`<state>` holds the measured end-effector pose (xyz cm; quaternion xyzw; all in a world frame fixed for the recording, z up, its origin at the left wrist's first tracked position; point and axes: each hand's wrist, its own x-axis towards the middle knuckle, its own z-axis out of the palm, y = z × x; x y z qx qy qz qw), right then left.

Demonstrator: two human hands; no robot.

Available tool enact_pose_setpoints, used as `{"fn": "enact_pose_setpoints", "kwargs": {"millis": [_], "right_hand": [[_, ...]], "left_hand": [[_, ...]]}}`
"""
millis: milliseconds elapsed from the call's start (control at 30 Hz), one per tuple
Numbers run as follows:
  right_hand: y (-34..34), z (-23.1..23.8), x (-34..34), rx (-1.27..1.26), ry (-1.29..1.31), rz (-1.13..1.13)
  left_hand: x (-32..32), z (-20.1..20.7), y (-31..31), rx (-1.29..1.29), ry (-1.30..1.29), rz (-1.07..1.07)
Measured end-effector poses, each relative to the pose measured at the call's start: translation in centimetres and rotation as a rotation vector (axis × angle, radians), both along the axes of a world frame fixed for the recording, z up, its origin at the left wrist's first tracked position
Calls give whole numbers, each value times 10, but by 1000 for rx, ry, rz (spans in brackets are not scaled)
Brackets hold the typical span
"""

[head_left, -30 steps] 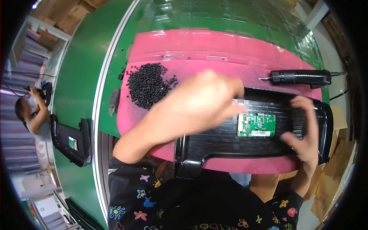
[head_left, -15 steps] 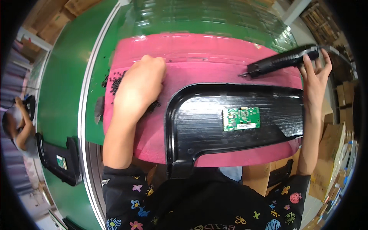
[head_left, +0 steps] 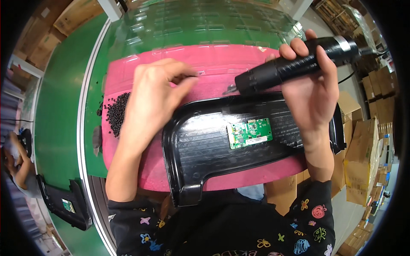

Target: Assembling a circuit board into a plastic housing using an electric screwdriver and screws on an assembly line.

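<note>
My right hand point(head_left: 309, 91) is wrapped around a black electric screwdriver point(head_left: 294, 64), which slants with its bit down to the left over the far edge of the black plastic housing point(head_left: 192, 149). A green circuit board point(head_left: 250, 133) lies inside that housing. My left hand point(head_left: 156, 87) hovers left of the bit, thumb and forefinger pinched together; whatever is between them is too small to make out. Beside the left wrist, a pile of small black screws point(head_left: 116, 114) rests on the pink mat point(head_left: 160, 173).
Clear plastic trays point(head_left: 192, 32) lie across the far side. To the left, a co-worker point(head_left: 21, 166) sits by a green table point(head_left: 64, 111) bearing a similar housing point(head_left: 53, 202) with a board. Cardboard boxes point(head_left: 363, 162) stand at the right.
My right hand has closed around the screwdriver and brought it left and nearer. My left hand has turned from a fist over the mat to a pinch pointing toward the bit.
</note>
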<state>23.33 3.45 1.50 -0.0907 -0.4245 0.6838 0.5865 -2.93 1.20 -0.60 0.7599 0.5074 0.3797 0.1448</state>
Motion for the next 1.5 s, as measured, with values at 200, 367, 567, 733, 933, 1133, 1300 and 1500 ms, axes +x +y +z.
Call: {"fn": "enact_pose_setpoints", "kwargs": {"millis": [200,367,567,733,933,1133,1300,1500], "right_hand": [[-20,-3,-3,36,107,107],[-22,-2,5,149,143,152],[-34,7,13,193,172,34],[-31,6,17,281,207,63],[-33,4,17,250,197,49],[-33,6,17,305,164,63],[-33,6,14,308,144,50],[-29,3,14,356,110,105]], "left_hand": [[28,0,-11,-521,-608,-307],[29,-1,-15,-585,-675,-427],[29,1,-14,-575,-427,-425],[31,-7,-14,-513,-378,-467],[35,-14,-17,-439,-439,-510],[35,-5,-18,-590,-389,-505],[38,-10,-18,-90,-170,-429],[39,-6,-17,-157,-185,-420]]}}
